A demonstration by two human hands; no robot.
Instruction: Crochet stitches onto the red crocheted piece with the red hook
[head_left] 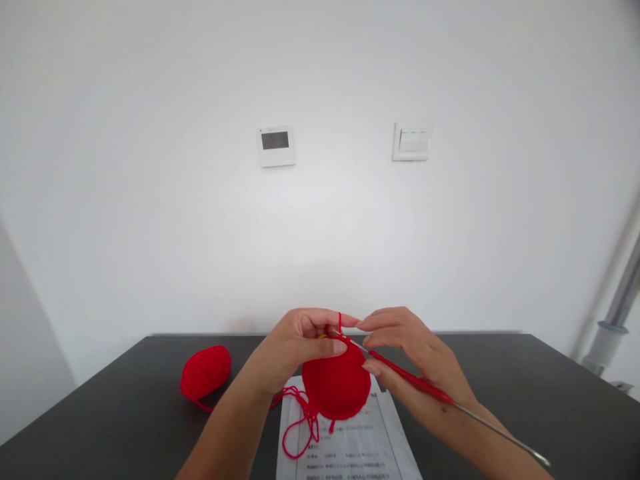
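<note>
My left hand [295, 347] pinches the top edge of a round red crocheted piece [337, 387], its thumb lying on the front. Red yarn loops over the outstretched left index finger. In my right hand [410, 347] is a crochet hook [413, 380] with a red handle, held between thumb and fingers. The hook's metal tip touches the top edge of the piece near the left thumb, while its long metal end points down to the right. A short red tail hangs from the bottom of the piece.
A red yarn ball [206, 373] sits on the dark table [175, 433] at the left. Loose yarn [300, 427] curls over a printed sheet [350, 447] below the hands. On the white wall behind are a thermostat panel [277, 147] and a switch [411, 141].
</note>
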